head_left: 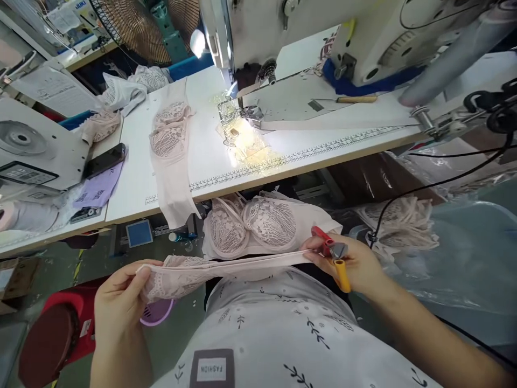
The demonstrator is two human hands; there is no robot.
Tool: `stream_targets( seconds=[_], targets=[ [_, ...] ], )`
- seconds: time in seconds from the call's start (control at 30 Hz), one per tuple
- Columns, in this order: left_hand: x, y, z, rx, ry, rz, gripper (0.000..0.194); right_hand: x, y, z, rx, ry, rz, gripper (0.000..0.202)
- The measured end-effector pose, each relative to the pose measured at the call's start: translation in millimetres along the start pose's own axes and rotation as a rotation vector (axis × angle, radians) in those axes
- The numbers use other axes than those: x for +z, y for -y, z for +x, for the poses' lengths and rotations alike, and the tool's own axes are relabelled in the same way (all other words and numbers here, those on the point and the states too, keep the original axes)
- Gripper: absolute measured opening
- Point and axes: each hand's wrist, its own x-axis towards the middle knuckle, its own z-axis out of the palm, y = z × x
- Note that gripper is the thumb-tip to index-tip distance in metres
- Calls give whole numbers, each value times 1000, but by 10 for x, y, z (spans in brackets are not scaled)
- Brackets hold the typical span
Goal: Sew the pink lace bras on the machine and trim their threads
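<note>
Fingers: left hand point(121, 293) pinches the lace end of a blush bra piece point(258, 263) between thumb and forefinger; right hand point(351, 264) nips the plain end, thread snips point(338, 250) tucked into that same grip.
Bra piece: out it stretches, hand to hand, on the person's side of the sewing table point(133, 180), just off the front edge.
Long axis: side to side, running roughly along the sewing table's edge and lifting slightly toward the right hand.
Nearer hand: neither wins, both are on it; lace bunches by the left, smooth band pulls narrow by the right.
Lap bra point(270, 222): between the held strip and the sewing table, two rounded cups, branching lace over blush cloth, a flat matte wing alongside.
Draped lace piece point(169, 141): on the sewing table's left part, patterned cups up top, a limp, plain tail tipping over the front edge.
Snips: grey metal, flanked by glossy handles, red toward the sewing table, yellow away from it.
Tabletop: hard, white, smooth, ruler marks tracing the sewing table's front edge.
</note>
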Motion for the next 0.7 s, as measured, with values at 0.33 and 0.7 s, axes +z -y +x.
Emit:
stream_targets(
  seconds=[0.33,0.7],
  targets=[
    [673,261,657,-225,123,27,29,-121,-314,284,220,121,-235,36],
    [1146,921,975,-418,117,-337,24,-301,-801,335,219,139,-407,20]
  ],
)
